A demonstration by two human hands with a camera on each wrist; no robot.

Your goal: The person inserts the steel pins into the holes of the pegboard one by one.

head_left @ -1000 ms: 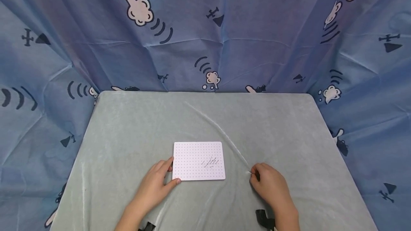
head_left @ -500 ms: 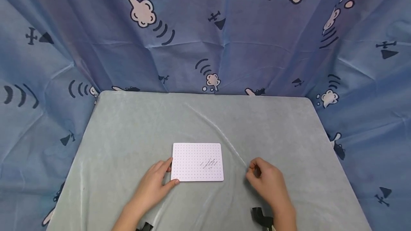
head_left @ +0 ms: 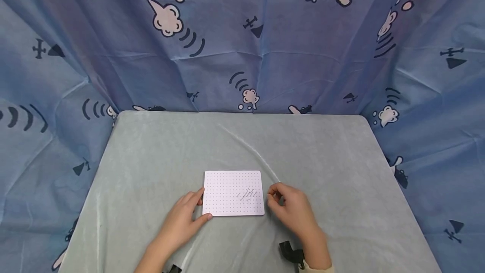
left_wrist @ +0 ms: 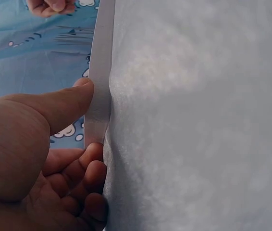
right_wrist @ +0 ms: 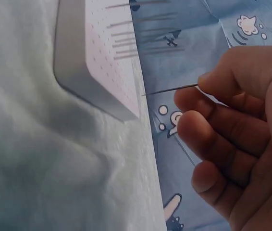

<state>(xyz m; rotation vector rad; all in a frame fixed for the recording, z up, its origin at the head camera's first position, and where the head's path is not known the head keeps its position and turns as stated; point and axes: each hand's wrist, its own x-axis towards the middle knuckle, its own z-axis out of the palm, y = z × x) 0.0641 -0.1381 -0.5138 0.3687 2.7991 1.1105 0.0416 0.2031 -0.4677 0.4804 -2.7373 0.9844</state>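
A white pegboard block [head_left: 223,188] with rows of small holes lies on the cloth-covered table. Several thin metal pins [right_wrist: 141,20] stand in the right part of its top. My left hand [head_left: 182,218] holds the block's near left corner, the thumb against the near side wall [left_wrist: 100,77] and the index finger at the left edge. Just beyond the block's right edge is my right hand [head_left: 293,212]. Its thumb and index finger pinch one thin metal pin [right_wrist: 172,90], whose tip points toward the block; the other fingers are loosely curled.
A pale grey-green cloth with creases covers the table [head_left: 163,142]. Blue patterned curtains [head_left: 223,58] hang behind it and at both sides. Black straps [head_left: 291,254] show near the right wrist and, partly cut off, near the left.
My right hand has moved left across the table to the block's right edge, with its pin between the fingers. The left hand and the block have stayed in place.
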